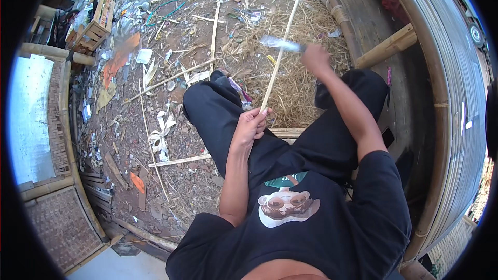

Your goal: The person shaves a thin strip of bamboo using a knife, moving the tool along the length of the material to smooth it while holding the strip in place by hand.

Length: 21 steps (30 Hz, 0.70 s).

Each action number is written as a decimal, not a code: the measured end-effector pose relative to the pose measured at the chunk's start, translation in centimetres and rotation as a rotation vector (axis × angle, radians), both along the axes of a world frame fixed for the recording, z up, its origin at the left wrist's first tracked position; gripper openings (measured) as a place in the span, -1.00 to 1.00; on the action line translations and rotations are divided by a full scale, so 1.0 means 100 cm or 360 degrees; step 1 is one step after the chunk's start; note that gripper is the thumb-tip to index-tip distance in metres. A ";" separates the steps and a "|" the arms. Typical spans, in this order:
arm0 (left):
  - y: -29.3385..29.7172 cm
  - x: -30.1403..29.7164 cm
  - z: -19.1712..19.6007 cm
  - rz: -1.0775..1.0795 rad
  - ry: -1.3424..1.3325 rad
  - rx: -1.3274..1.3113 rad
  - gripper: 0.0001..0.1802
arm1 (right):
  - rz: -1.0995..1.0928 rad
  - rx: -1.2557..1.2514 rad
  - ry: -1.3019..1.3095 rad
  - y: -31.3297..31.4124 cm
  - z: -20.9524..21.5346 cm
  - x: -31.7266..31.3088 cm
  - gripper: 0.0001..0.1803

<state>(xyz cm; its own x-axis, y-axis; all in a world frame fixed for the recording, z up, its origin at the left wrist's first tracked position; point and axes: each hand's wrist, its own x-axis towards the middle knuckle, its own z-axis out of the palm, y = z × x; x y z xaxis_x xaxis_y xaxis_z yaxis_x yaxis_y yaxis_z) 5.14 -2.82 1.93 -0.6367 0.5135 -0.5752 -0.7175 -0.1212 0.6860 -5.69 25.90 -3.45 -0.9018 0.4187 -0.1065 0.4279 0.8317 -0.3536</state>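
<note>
My left hand (250,128) is closed around the lower end of a long, pale bamboo strip (274,75), in front of my left thigh. The strip slants away from me, up to the far edge of the view. Above my right knee, my right hand (316,60) makes a fist around the handle of a knife (271,42). Its blade is smeared by motion and points left across the strip. Whether the blade touches the strip, I cannot tell. Most of the handle is hidden in the fist.
Straw-like shavings (298,85) lie beyond my legs. Several thin strips (214,36) and scraps litter the ground to the left. A wooden crate (98,18) stands far left. Bamboo framing (433,62) rises close on my right; a woven panel (65,223) is at left.
</note>
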 end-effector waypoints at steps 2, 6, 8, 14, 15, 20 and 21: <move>0.003 0.010 -0.001 -0.0003 -0.0035 -0.0015 -0.77 | -0.0425 -0.0040 -0.0121 0.059 -0.015 -0.010 -0.75; -0.009 -0.002 -0.003 -0.0006 -0.0042 0.0052 -0.77 | -0.0177 -0.0024 -0.0103 0.018 0.033 0.001 -0.76; -0.005 -0.004 -0.003 -0.0010 -0.0044 0.0120 -0.76 | 0.0002 -0.0034 -0.0111 -0.006 0.039 0.016 -0.77; 0.003 0.001 0.002 -0.0076 -0.0034 0.0059 -0.76 | 0.0043 -0.0106 -0.0166 0.018 0.017 0.009 -0.74; 0.004 0.004 0.000 -0.0076 -0.0039 0.0060 -0.76 | -0.0230 -0.0121 -0.0132 0.033 0.008 0.003 -0.73; -0.003 -0.001 -0.002 -0.0025 -0.0054 0.0086 -0.78 | 0.0277 -0.0179 -0.0244 -0.015 0.027 0.020 -0.66; -0.003 -0.002 0.000 -0.0031 -0.0028 0.0107 -0.78 | 0.0277 -0.0175 -0.0250 -0.013 0.021 0.021 -0.66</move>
<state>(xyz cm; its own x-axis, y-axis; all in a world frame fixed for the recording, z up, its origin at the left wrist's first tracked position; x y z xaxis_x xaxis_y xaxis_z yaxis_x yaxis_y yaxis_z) 4.95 -3.09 1.89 -0.6164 0.5636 -0.5500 -0.7318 -0.1521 0.6643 -3.63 24.60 -1.31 -0.9280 0.2369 -0.2875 0.3387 0.8579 -0.3863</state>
